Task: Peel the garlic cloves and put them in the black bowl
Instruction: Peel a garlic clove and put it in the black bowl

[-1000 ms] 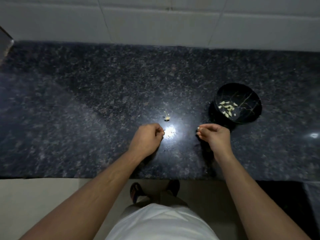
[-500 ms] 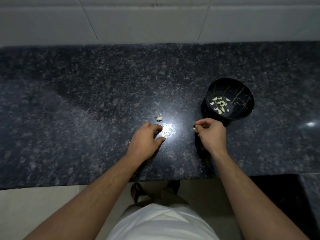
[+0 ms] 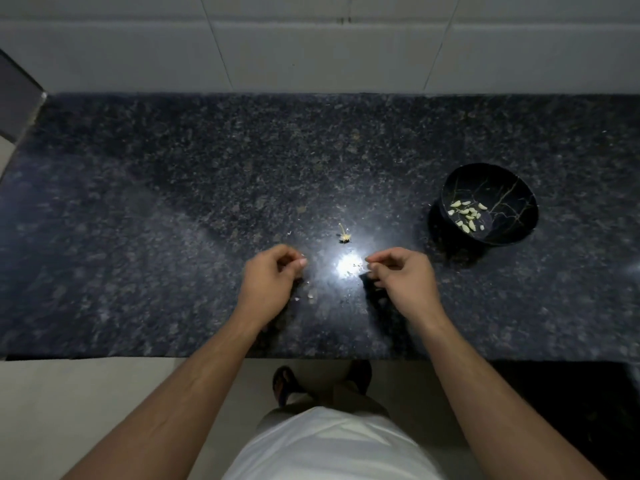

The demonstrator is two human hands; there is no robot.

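The black bowl [image 3: 519,188] stands on the dark granite counter at the right, with several peeled garlic cloves [image 3: 467,213] lying in it. My right hand [image 3: 403,277] hovers left of and nearer than the bowl, its fingers curled, thumb and forefinger pinching what looks like a small garlic clove that the glare mostly hides. My left hand [image 3: 270,277] is a short way to its left, fingers curled with thumb against fingertips; I see nothing in it. Between and just beyond the hands lies a dry garlic stem [image 3: 344,236].
Small flakes of garlic skin [image 3: 311,295] lie on the counter [image 3: 173,220] by my left hand. A bright light reflection [image 3: 346,266] sits between the hands. A white tiled wall [image 3: 311,46] runs along the back. The counter's front edge is near my body.
My left hand's fingers, spread toward the counter half a second ago, have curled in. My right hand keeps its pinch and has hardly moved relative to the bowl. The view has shifted.
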